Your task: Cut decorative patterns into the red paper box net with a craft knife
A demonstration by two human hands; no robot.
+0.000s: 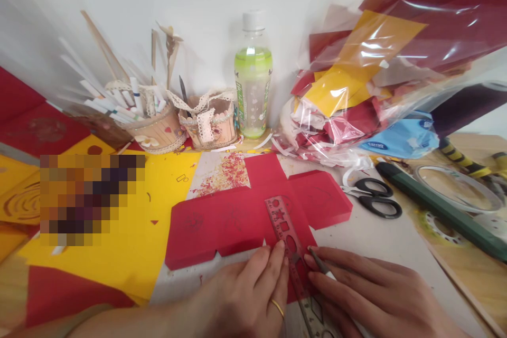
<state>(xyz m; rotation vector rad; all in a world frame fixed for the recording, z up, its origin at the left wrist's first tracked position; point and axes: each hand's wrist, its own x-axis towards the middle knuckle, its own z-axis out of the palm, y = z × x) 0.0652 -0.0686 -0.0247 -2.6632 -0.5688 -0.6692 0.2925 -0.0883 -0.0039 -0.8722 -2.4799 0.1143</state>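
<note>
A red paper cut-out [229, 222], shaped like an unfolded box with folded edge flaps and faint pencil drawings, lies on a pale sheet. A clear stencil ruler [282, 223] with cut-out shapes lies aslant across it. My left hand [253, 285], with a ring on one finger, holds the ruler down, its fingers pressed together along the left edge. Close by the ruler's right edge, my right hand [368, 285] is closed around a slim pen-like tool [321, 263] with a dark pointed tip. That tip is at the red paper, beside the ruler; whether it touches is hard to tell.
Black-handled scissors [378, 198], a green cutter [439, 208] and tape rolls [459, 187] lie right. Behind stand a drink bottle [253, 79], two wooden pots [156, 129] with pens and sticks, and a clear bag [340, 111] of paper scraps. Yellow paper [166, 190] lies left.
</note>
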